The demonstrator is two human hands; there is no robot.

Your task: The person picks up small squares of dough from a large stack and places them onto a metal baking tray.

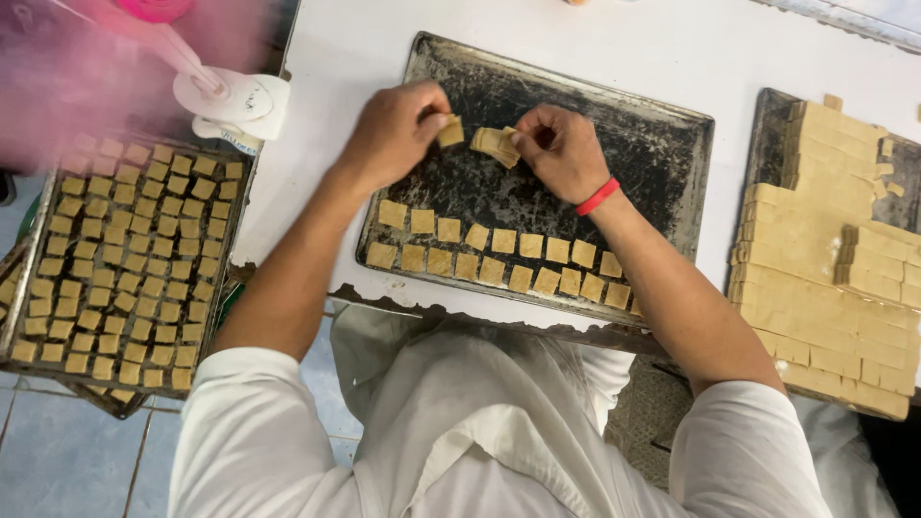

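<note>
**Dough squares going onto a dark baking tray**

Hands are working over the middle of a blackened metal baking tray (662, 134) that is sitting on a white table (672, 48). The left hand (393, 129) is pinching one small tan dough square (451, 131) between thumb and fingertips, holding it just above the bare tray surface. The right hand (561, 153), with a red band (597, 197) around its wrist, is closing its fingers on a small stack of dough squares (494, 144), fanned slightly and pointing toward the left hand. The single square and the stack are lying just beside each other, not quite touching as far as can be told.

Two rows of placed squares (499, 254) are lying along the tray's near edge, running left to right, each piece set close to its neighbour with narrow gaps between.

To the right, a second tray (767, 125) is carrying a large scored slab of dough (825, 288), cut into a grid and partly broken away at its upper left.

To the left, below table level, a filled tray (38, 216) is holding many rows of separated squares. A white spray bottle (230, 101) is standing at the table's left edge, and a blurred pink shape is covering the upper left corner. White sleeves and a white apron (460, 422) are showing at the bottom.
</note>
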